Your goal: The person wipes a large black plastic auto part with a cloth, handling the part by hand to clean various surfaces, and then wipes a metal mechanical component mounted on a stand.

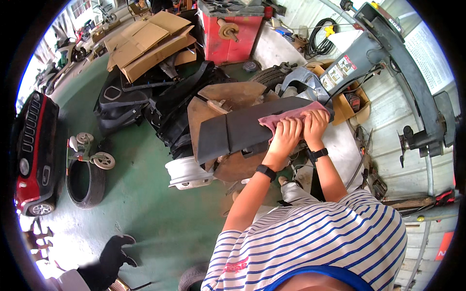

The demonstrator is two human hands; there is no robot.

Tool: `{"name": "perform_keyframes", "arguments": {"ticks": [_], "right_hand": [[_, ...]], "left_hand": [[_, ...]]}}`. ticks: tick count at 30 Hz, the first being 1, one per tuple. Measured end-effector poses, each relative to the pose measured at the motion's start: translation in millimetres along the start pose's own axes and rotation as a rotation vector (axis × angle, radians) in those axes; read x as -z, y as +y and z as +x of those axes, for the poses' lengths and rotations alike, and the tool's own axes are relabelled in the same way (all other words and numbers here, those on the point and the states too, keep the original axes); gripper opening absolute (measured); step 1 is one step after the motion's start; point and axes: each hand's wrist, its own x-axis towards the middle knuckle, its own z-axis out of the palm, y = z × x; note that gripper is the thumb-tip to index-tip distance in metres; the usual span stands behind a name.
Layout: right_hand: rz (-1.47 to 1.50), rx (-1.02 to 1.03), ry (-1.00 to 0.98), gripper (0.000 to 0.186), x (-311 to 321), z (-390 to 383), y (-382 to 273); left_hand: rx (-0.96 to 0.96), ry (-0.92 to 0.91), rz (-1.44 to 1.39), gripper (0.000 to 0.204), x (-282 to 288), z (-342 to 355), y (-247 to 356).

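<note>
On the far left is a black and red car [36,145] with a row of slots on its front. Next come a little bike [86,156] and a black tire [99,186] on the green floor. Low down, someone's dark leg [104,259] shows. Higher up, flat brown cardboard [145,41] lies on black plastic parts [124,104]. A white wheel rim [187,170] sits near the long dark panel [213,138], which lies across brown metal plates [201,109]. Behind it stands a red cabinet [228,43]. The striped shirt [310,233] has small red writing on it, too blurry to read.

The left hand [287,135] holds the pink cloth [274,118] down on the right part of the panel, its fingers close together. The right hand [315,126] is just beside it, fingers curled on the same cloth. Both wrists have black bands.

Farther right, a gray post [361,48] has a label [340,72] with little pictures and a red patch. On the wall, a big white sheet [429,58] has lines of tiny print. Low at the right edge is a red sign [444,245] with a white mark.
</note>
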Motion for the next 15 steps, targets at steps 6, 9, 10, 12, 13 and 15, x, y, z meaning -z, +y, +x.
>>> {"name": "perform_keyframes", "arguments": {"ticks": [6, 9, 10, 12, 13, 15], "right_hand": [[0.015, 0.052, -0.005, 0.023, 2, 1, 5], [0.034, 0.034, -0.002, 0.024, -1, -1, 4], [0.035, 0.038, 0.003, 0.024, -1, -1, 5], [0.034, 0.042, 0.014, 0.025, -3, -3, 6], [0.029, 0.047, 0.024, 0.025, -3, -4, 7], [0.052, 0.048, 0.041, 0.025, -2, -3, 8]], "left_hand": [[-0.009, -0.037, -0.034, 0.043, 4, -3, -4], [0.009, -0.035, -0.064, 0.045, 1, -3, -2], [0.013, -0.027, -0.07, 0.046, -1, -4, -1], [0.015, -0.02, -0.071, 0.046, -2, -4, 1], [0.024, -0.017, -0.066, 0.049, -2, -5, 2], [0.032, -0.014, -0.056, 0.051, 0, -3, 5]]}}
